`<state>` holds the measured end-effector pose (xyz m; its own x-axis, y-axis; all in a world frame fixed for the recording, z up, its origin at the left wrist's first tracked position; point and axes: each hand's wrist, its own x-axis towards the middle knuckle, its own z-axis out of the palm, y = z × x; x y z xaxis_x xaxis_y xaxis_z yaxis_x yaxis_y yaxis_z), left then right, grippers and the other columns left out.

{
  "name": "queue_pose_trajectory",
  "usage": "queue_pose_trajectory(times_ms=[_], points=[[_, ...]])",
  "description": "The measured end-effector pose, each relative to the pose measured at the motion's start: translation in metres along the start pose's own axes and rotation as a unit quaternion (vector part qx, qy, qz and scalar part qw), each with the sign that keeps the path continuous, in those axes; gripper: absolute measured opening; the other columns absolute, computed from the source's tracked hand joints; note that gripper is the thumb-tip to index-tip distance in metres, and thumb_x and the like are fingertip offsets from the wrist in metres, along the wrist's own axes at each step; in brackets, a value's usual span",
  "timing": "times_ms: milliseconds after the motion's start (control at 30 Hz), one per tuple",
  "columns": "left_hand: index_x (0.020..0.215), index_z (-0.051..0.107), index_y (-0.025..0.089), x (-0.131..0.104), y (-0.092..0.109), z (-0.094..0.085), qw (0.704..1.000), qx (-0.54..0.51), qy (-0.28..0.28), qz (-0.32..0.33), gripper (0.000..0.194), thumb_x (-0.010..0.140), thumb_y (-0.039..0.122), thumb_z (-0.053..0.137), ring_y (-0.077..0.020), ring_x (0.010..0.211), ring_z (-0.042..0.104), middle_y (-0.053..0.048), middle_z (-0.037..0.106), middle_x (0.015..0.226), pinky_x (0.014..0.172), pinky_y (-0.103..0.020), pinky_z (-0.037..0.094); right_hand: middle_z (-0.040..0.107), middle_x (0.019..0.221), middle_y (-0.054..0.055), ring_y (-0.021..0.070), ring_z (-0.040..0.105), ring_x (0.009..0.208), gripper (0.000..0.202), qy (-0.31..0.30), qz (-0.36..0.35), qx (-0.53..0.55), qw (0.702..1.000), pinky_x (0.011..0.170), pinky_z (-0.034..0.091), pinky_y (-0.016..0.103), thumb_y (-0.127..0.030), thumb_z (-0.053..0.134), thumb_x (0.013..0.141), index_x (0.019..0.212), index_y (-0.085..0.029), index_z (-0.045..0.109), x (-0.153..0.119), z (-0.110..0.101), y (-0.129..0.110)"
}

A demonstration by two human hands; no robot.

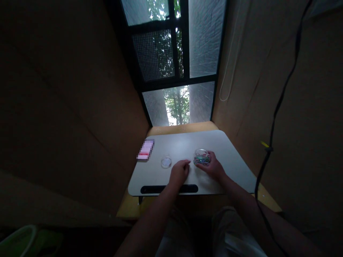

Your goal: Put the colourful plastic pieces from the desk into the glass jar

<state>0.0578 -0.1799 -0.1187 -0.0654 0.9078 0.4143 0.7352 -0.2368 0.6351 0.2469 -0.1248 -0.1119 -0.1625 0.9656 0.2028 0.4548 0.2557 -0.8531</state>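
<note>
My right hand (212, 166) is wrapped round a clear round container (202, 157) with several small colored pieces inside, too small to name. Just left of it, my left hand (180, 171) is closed over the white folding table (235, 160), its fingertips pointing toward the container. Whatever those fingers hold, if anything, is too small to make out. A clear round lid (166, 162) lies flat on the table to the left of my left hand.
A pink and white blurred item (145, 149) lies at the table's left edge. Along the near edge runs a black slot (152, 189), partly under my left forearm. A black cable (276, 107) hangs at the right. Beyond the table is a window (177, 103).
</note>
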Motion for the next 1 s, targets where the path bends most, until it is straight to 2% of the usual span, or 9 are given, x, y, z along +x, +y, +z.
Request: queue_pose_trajectory(times_ms=[133, 233, 333, 433, 567, 667, 733, 867, 1000], points=[[0.105, 0.071, 0.018, 0.004, -0.001, -0.003, 0.996, -0.052, 0.032, -0.072, 0.026, 0.084, 0.015, 0.056, -0.0172, 0.097, 0.068, -0.008, 0.073, 0.105, 0.091, -0.034, 0.053, 0.069, 0.104, 0.011, 0.0308, 0.069, 0.091, 0.081, 0.02, -0.061, -0.119, 0.991, 0.074, 0.054, 0.04, -0.061, 0.074, 0.062, 0.126, -0.023, 0.042, -0.003, 0.007, -0.006], [0.101, 0.071, 0.017, 0.005, -0.001, -0.004, 0.99, -0.086, 0.043, -0.104, 0.024, 0.082, 0.014, 0.055, -0.017, 0.093, 0.068, -0.008, 0.074, 0.101, 0.088, -0.034, 0.053, 0.069, 0.106, 0.011, 0.0307, 0.069, 0.093, 0.082, 0.017, -0.077, -0.125, 0.989, 0.074, 0.053, 0.039, -0.063, 0.074, 0.062, 0.126, -0.022, 0.041, -0.008, 0.006, -0.007], [0.096, 0.067, 0.015, 0.005, -0.004, -0.005, 0.979, -0.115, 0.08, -0.148, 0.022, 0.08, 0.012, 0.053, -0.0158, 0.086, 0.067, -0.007, 0.072, 0.094, 0.082, -0.031, 0.054, 0.069, 0.103, 0.011, 0.0308, 0.069, 0.09, 0.085, 0.025, -0.068, -0.121, 0.99, 0.073, 0.052, 0.039, -0.066, 0.073, 0.061, 0.127, -0.022, 0.041, -0.011, 0.004, -0.006], [0.097, 0.063, 0.015, 0.004, -0.006, -0.006, 0.974, -0.123, 0.084, -0.17, 0.023, 0.079, 0.01, 0.048, -0.0143, 0.081, 0.066, -0.005, 0.07, 0.089, 0.075, -0.027, 0.053, 0.07, 0.102, 0.01, 0.0295, 0.069, 0.089, 0.083, 0.025, -0.07, -0.115, 0.991, 0.072, 0.052, 0.037, -0.065, 0.073, 0.061, 0.126, -0.023, 0.042, -0.011, 0.003, -0.006], [0.108, 0.063, 0.016, 0.002, 0.001, -0.003, 0.992, -0.04, 0.019, -0.118, 0.03, 0.082, 0.011, 0.048, -0.0153, 0.085, 0.064, -0.006, 0.07, 0.094, 0.081, -0.029, 0.05, 0.069, 0.102, 0.01, 0.0287, 0.069, 0.087, 0.082, 0.031, -0.073, -0.102, 0.992, 0.071, 0.052, 0.036, -0.064, 0.073, 0.062, 0.125, -0.022, 0.042, -0.012, 0.003, -0.005], [0.111, 0.065, 0.016, 0.0, 0.009, 0.0, 0.997, 0.053, -0.02, -0.052, 0.029, 0.086, 0.02, 0.052, -0.0182, 0.093, 0.062, -0.009, 0.068, 0.101, 0.087, -0.031, 0.048, 0.069, 0.105, 0.011, 0.029, 0.068, 0.09, 0.082, 0.042, -0.08, -0.089, 0.992, 0.072, 0.053, 0.037, -0.064, 0.073, 0.062, 0.125, -0.022, 0.042, -0.012, 0.003, -0.003], [0.109, 0.067, 0.016, 0.0, 0.013, 0.002, 0.994, 0.105, -0.039, -0.023, 0.027, 0.088, 0.027, 0.054, -0.0188, 0.091, 0.061, -0.009, 0.067, 0.098, 0.086, -0.031, 0.047, 0.068, 0.106, 0.011, 0.0288, 0.068, 0.09, 0.083, 0.044, -0.083, -0.076, 0.993, 0.074, 0.053, 0.037, -0.065, 0.073, 0.062, 0.125, -0.022, 0.041, -0.012, 0.003, -0.001], [0.1, 0.07, 0.019, 0.001, 0.014, 0.005, 0.982, 0.172, -0.07, -0.018, 0.024, 0.089, 0.035, 0.055, -0.0175, 0.083, 0.06, -0.007, 0.064, 0.091, 0.079, -0.029, 0.047, 0.069, 0.105, 0.01, 0.0286, 0.068, 0.09, 0.082, 0.041, -0.081, -0.068, 0.994, 0.073, 0.053, 0.037, -0.063, 0.074, 0.062, 0.125, -0.022, 0.041, -0.011, 0.004, 0.001], [0.096, 0.069, 0.018, 0.004, 0.013, 0.007, 0.981, 0.184, -0.059, -0.033, 0.023, 0.09, 0.034, 0.054, -0.0181, 0.084, 0.06, -0.008, 0.063, 0.091, 0.08, -0.029, 0.046, 0.069, 0.104, 0.01, 0.0283, 0.068, 0.089, 0.083, 0.033, -0.07, -0.072, 0.994, 0.072, 0.053, 0.037, -0.061, 0.075, 0.062, 0.126, -0.023, 0.04, -0.011, 0.003, 0.0]])
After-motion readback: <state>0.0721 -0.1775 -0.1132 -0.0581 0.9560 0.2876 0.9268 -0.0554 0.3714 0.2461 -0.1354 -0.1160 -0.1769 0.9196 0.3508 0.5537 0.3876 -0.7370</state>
